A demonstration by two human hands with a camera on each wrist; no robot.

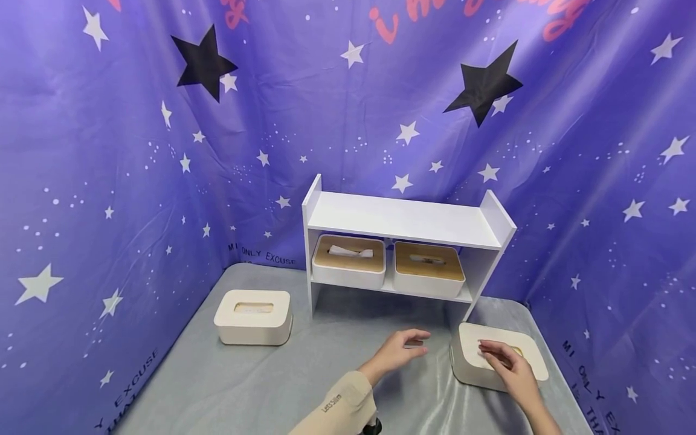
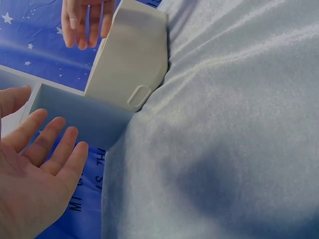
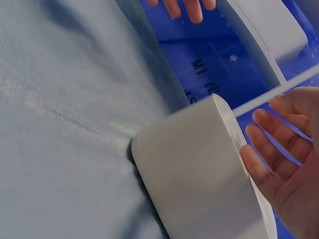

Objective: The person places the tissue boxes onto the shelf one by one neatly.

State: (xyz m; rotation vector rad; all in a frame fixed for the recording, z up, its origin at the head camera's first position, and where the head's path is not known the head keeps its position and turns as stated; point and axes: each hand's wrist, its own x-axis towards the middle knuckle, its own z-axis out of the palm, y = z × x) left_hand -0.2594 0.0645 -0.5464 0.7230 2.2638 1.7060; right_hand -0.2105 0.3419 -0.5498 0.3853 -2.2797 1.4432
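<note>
My right hand point(image 1: 510, 370) hovers over a white tissue box point(image 1: 474, 371) at the right of the table, its fingers loosely bent. In the right wrist view, that hand point(image 3: 294, 159) shows nothing in its grasp beside the box's top; whether a fingertip touches it I cannot tell. Left of this box, my left hand point(image 1: 396, 351) is held over the cloth in front of the shelf. Its fingers are spread and relaxed in the left wrist view, and the palm point(image 2: 35, 194) holds nothing.
A white two-tier shelf point(image 1: 399, 216) stands at the back. Two tissue boxes with wood-coloured tops, one left point(image 1: 348, 277) and one right point(image 1: 426, 286), sit on its lower board. Another white tissue box point(image 1: 252, 334) rests at the left. Purple star-printed curtains point(image 1: 337, 121) surround the grey cloth point(image 1: 239, 386).
</note>
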